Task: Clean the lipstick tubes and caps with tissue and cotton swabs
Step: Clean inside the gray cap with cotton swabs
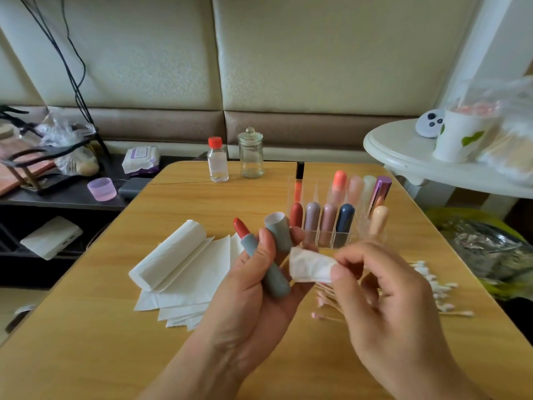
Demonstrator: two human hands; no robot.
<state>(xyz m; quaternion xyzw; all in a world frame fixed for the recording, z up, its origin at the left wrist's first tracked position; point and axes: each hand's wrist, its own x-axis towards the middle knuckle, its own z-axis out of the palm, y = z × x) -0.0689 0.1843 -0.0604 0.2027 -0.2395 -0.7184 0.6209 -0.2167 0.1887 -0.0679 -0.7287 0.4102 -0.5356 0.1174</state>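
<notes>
Lipstick and cap in one hand, tissue in the other

Left hand (pixel 259 272) grips the open grey lipstick tube (pixel 261 255) and its grey cap (pixel 278 230) together above the bench (pixel 86 327). Right hand (pixel 383 287) fingers (pixel 336 269) pinch a folded tissue piece (pixel 310 265) just beside the cap. Cotton swabs (pixel 438 293) lie beneath.

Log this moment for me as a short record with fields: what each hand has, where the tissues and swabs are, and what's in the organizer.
left hand: holds an open red lipstick and its grey cap together
right hand: pinches a folded tissue piece beside the cap
tissue stack: on the wooden table, left of the hands
cotton swabs: loose pile on the table, right, partly behind the right hand
clear organizer: capped lipsticks standing upright
back of table: red-capped bottle, lidded glass jar
</notes>
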